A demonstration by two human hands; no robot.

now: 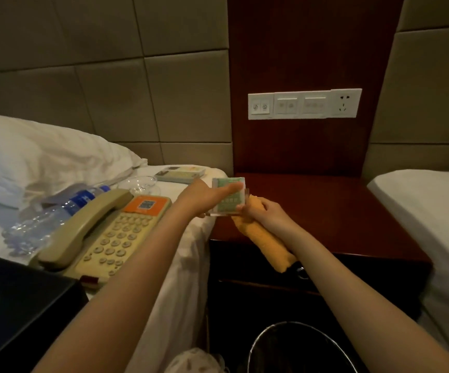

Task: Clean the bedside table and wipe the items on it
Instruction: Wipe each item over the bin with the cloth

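Two hands meet over the glossy reddish-brown wooden bedside table (339, 205): the left hand (204, 197) pinches a clear acrylic stand (218, 214) holding a green card (230, 195), and the right hand (269, 214) grips a rolled orange terry cloth (263, 240) (touching the stand's base).

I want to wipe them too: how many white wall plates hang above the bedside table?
4, in one row on the wood panel: knob plate at the left end, then first switch plate, second switch plate, and power socket at the right end.

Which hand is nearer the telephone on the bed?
Left. The left hand holds the card stand just right of the telephone; the right hand grips the orange cloth farther right.
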